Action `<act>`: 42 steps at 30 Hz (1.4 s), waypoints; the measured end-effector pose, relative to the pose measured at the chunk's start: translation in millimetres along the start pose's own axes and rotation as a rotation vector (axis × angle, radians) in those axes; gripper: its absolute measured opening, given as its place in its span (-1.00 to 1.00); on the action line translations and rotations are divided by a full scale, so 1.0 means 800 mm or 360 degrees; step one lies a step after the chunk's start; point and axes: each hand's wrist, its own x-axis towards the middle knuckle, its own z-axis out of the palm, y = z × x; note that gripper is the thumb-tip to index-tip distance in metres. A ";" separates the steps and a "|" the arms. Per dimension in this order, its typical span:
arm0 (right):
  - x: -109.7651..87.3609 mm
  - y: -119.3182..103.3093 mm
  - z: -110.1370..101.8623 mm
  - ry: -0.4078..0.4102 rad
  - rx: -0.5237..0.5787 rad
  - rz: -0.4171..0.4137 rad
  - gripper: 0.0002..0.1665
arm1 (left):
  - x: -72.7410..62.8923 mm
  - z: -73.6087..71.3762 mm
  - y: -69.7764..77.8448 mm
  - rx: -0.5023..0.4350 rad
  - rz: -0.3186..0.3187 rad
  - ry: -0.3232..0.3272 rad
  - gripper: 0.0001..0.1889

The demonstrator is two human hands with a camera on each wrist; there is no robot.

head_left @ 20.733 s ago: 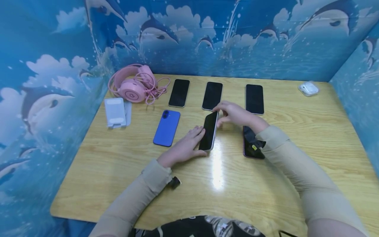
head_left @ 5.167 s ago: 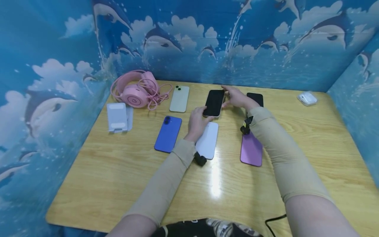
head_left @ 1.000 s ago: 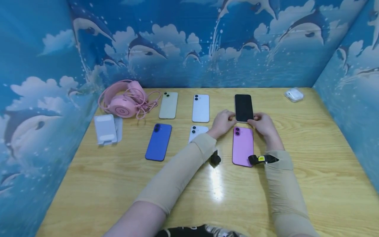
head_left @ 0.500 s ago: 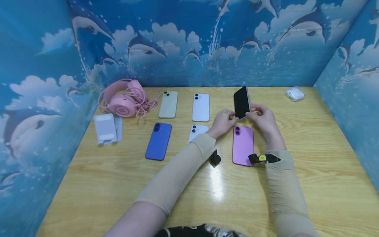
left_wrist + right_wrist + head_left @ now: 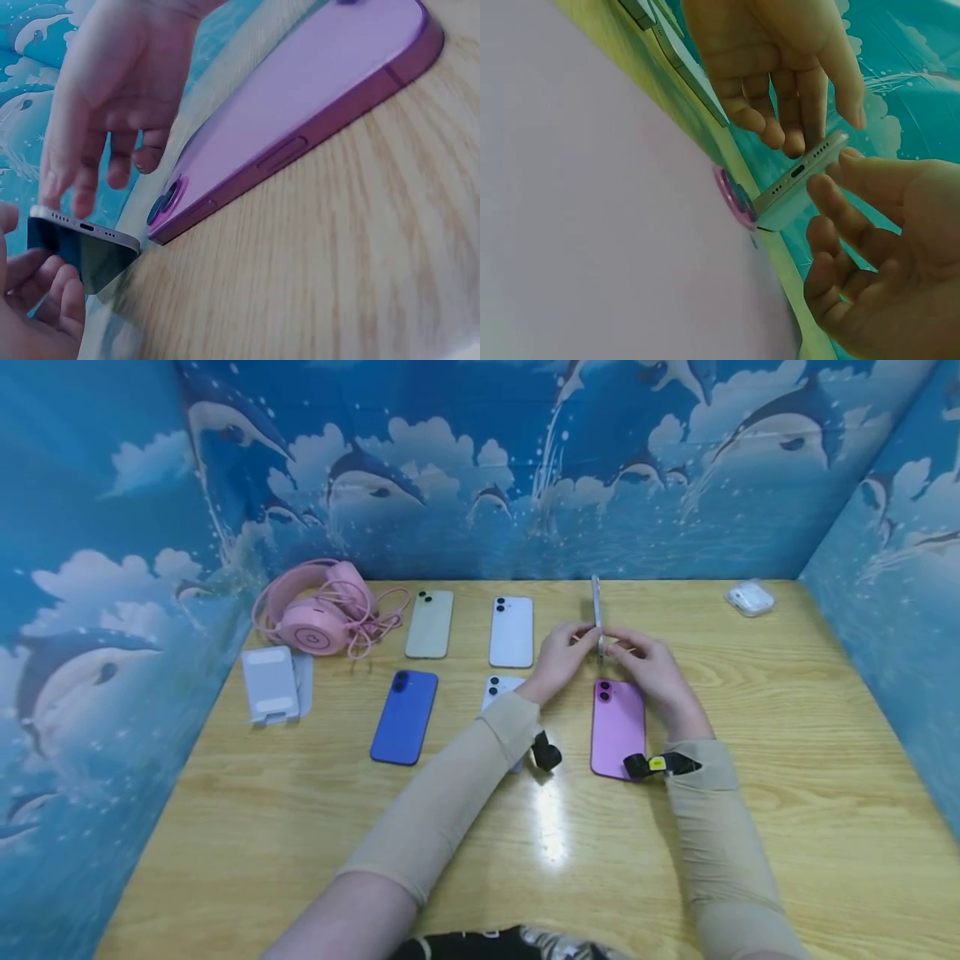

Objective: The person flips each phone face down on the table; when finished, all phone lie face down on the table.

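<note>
A phone (image 5: 597, 597) stands on its long edge at the back, right of centre, so the head view shows mostly its thin side. My left hand (image 5: 558, 662) pinches it from the left near its lower end, and my right hand (image 5: 654, 675) pinches it from the right. The right wrist view shows the charging-port end of the phone (image 5: 802, 176) between the fingers of both hands. Just in front lies a pink phone (image 5: 618, 727), back up. A white phone (image 5: 501, 687), partly covered by my left forearm, lies back up to the left.
Back up on the wooden table (image 5: 480, 877) also lie a pale green phone (image 5: 429, 625), another white phone (image 5: 512, 633) and a blue phone (image 5: 403, 718). Pink headphones (image 5: 315, 622) and a light plastic stand (image 5: 272, 685) sit left; a small clear case (image 5: 750, 598) sits far right.
The phone in my hands has gone from flat, screen up, to standing on edge. Over the longer span, the other black-screened phones have been turned back up.
</note>
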 end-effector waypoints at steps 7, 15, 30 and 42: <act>0.000 0.005 -0.004 -0.0040 -0.0494 -0.0046 -0.45 | -0.001 -0.003 -0.003 0.0088 -0.0146 0.0091 -0.69; -0.006 0.005 -0.010 -0.0106 -0.0627 0.0085 -0.33 | -0.001 0.001 -0.012 0.0421 -0.0114 -0.0022 -0.81; -0.005 0.011 -0.031 -0.0094 -0.0664 0.0223 -0.31 | -0.005 0.008 -0.004 0.1130 0.0028 -0.0353 -0.50; -0.035 0.016 -0.050 -0.0241 -0.0889 0.0008 -0.36 | -0.041 -0.065 0.015 0.0816 0.0070 -0.0638 -0.48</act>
